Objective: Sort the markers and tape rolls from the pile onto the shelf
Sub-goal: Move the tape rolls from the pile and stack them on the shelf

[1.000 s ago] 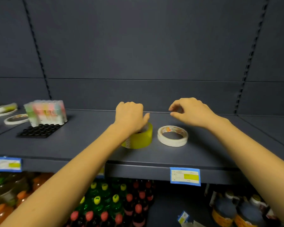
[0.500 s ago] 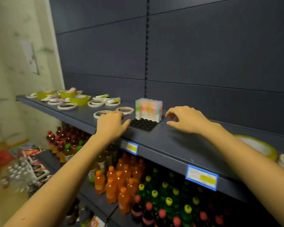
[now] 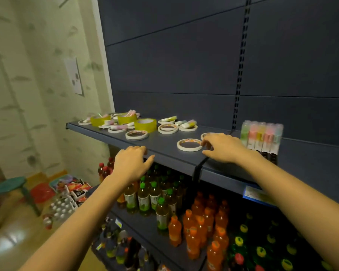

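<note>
A: Where are the hands?

B: Both are at the shelf (image 3: pixel 165 153). The left hand (image 3: pixel 132 163) hovers at its front edge, fingers loosely curled, holding nothing. The right hand (image 3: pixel 221 147) is further in, fingers spread and lightly bent, also holding nothing.

A: Nearest tape?

B: A white roll (image 3: pixel 189 145) lies flat, hole up, right at the right hand's fingertips. I can't tell whether they touch it. A second roll (image 3: pixel 205 135) peeks out behind that hand's fingers, also flat.

A: And the markers?

B: A marker pack (image 3: pixel 262 136) stands just right of the right hand, the markers upright with their long axes vertical. Loose markers (image 3: pixel 188 124) lie on their sides in the pile beyond the left hand, long axes running roughly along the shelf.

A: What else is in that pile?

B: Three yellow rolls (image 3: pixel 145 125) and more white ones, all flat. Bottles (image 3: pixel 194 222) fill the racks below both hands.
</note>
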Available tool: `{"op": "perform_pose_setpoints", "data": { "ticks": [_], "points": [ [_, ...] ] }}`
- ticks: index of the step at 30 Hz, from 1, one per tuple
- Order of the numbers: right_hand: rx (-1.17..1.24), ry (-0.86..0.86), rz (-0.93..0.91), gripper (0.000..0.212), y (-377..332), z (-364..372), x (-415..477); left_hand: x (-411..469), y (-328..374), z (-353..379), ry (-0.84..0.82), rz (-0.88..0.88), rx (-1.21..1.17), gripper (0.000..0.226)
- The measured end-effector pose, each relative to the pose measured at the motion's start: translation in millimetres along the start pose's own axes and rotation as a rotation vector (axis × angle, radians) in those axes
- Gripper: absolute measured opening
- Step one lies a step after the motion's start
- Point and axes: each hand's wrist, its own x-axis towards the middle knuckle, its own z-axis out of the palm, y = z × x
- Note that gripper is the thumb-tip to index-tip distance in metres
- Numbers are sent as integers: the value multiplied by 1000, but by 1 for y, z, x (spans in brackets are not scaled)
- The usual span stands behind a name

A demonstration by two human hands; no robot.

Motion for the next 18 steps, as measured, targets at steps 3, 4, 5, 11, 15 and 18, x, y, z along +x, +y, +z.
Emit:
{"op": "perform_pose_setpoints", "data": {
  "ticks": [3, 4, 5, 11, 15, 18],
  "points": [
    [-9, -25, 63, 27, -4, 9, 17, 13, -12, 9, -30, 25, -30, 40],
    [-4, -36, 95, 27, -4, 10, 23, 20, -14, 12, -31, 35, -51, 40],
    [-4, -47, 126, 26, -2, 10, 28, 27, -13, 16, -29, 43, -76, 41],
    [-48, -102, 293, 30, 22, 9, 60, 86, 13, 43, -107, 59, -193, 45],
    [-27, -129, 395, 30, 38, 14, 90, 132, 35, 64, -338, 107, -150, 51],
    [-45, -147, 453, 31, 48, 19, 113, 162, 43, 74, -550, 212, -170, 47]
  ]
}}
